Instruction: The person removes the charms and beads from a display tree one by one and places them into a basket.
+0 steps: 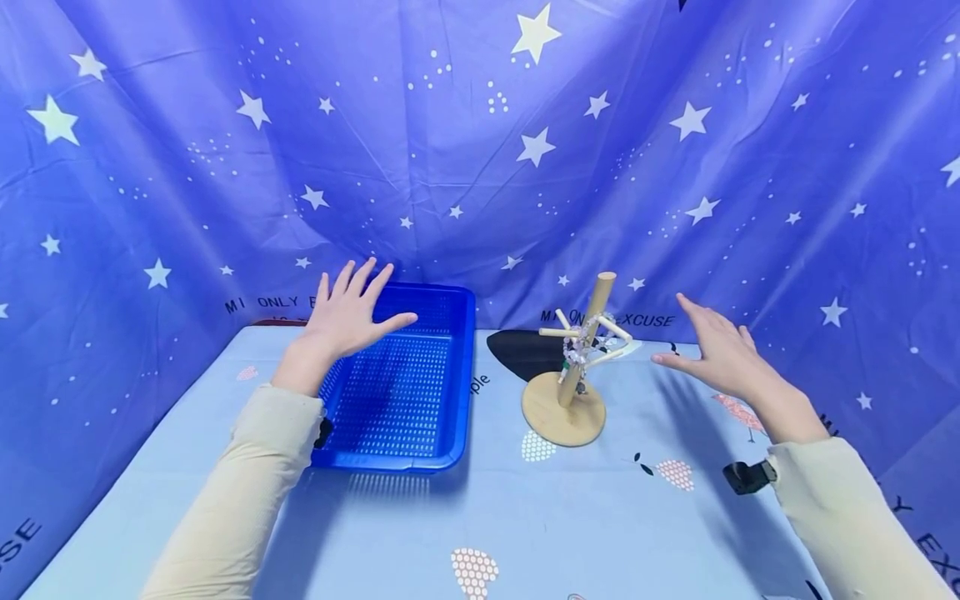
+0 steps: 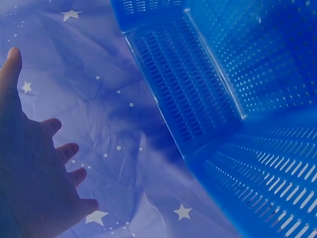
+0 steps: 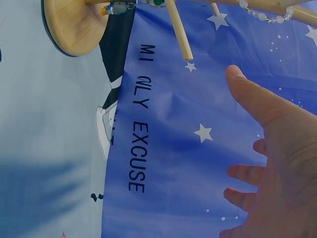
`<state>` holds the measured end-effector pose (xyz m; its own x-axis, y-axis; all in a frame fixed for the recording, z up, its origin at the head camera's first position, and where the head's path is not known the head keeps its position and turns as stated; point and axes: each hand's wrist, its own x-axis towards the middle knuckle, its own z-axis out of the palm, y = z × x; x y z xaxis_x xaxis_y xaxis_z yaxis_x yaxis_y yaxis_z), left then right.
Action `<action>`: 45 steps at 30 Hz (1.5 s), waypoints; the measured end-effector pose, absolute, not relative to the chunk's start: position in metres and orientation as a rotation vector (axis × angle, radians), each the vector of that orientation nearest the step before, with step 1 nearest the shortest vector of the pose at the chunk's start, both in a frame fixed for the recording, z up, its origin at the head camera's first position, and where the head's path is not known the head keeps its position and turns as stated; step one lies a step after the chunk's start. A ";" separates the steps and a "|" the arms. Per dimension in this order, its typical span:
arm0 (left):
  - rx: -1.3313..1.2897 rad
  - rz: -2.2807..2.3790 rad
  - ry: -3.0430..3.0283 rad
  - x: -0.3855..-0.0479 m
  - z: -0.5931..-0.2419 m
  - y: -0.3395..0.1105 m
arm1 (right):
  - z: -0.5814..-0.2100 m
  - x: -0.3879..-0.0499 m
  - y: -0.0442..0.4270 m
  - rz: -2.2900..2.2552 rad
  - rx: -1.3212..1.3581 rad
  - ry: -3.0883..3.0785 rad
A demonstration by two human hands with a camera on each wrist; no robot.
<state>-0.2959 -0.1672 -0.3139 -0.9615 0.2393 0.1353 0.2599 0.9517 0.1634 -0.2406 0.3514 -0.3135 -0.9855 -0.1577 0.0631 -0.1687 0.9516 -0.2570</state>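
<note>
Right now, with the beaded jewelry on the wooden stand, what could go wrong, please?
The beaded jewelry hangs close together around the pegs, so pulling one strand might snag another. The wooden stand rises tall from a flat base; a bump from the right grip, open beside it, could perhaps tip it. The perforated blue basket might catch a dangling strand.

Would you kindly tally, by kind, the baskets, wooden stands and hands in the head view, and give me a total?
Baskets: 1, the blue basket
Wooden stands: 1, the wooden stand
Hands: 2, the left hand and the right hand
Total: 4
The beaded strings on the stand overlap too much to count.
</note>
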 end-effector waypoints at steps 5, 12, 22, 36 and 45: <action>-0.401 -0.276 -2.993 -0.294 -0.316 -0.165 | -0.318 -0.241 0.347 0.430 0.266 -3.063; -0.425 -0.290 -2.993 -0.291 -0.318 -0.162 | -0.325 -0.242 0.341 0.469 0.285 -3.055; -0.455 -0.294 -2.961 -0.288 -0.310 -0.156 | -0.323 -0.245 0.335 0.521 0.340 -3.023; -0.492 -0.347 -2.925 -0.285 -0.311 -0.148 | -0.330 -0.250 0.326 0.544 0.426 -2.951; -0.515 -0.369 -2.927 -0.284 -0.313 -0.139 | -0.338 -0.250 0.316 0.590 0.428 -2.948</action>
<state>-0.2844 -0.1389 -0.3129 -0.9305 0.3160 0.1853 0.3521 0.9111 0.2144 -0.2498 0.3157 -0.3376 -0.9550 -0.2523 0.1562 -0.2930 0.8852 -0.3615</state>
